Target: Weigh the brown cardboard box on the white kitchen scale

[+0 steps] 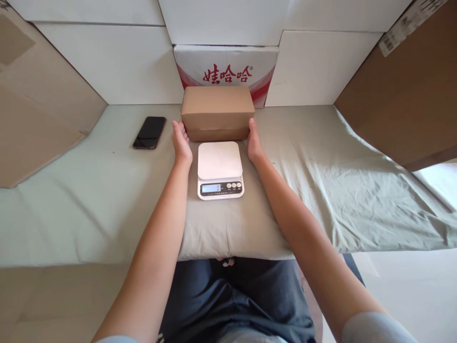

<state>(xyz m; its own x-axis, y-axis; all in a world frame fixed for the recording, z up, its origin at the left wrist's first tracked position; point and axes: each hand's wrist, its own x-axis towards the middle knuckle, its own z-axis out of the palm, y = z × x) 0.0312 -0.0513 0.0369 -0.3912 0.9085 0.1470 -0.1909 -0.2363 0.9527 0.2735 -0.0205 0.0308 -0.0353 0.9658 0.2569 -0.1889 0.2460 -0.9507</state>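
A plain brown cardboard box [217, 110] stands on the grey-green cloth just behind a white digital kitchen scale [219, 169]. My left hand [180, 139] presses against the box's left lower side, and my right hand [254, 141] presses against its right lower side, so both hands grip it between them. The scale's platform is bare and its display reads 0. Both forearms reach forward on either side of the scale.
A black phone [150, 132] lies on the cloth [321, 190] to the left. A white carton with red characters [226, 66] stands behind the box. Cardboard panels lean at the left [32, 109] and right [403, 95]. White boxes form the back wall.
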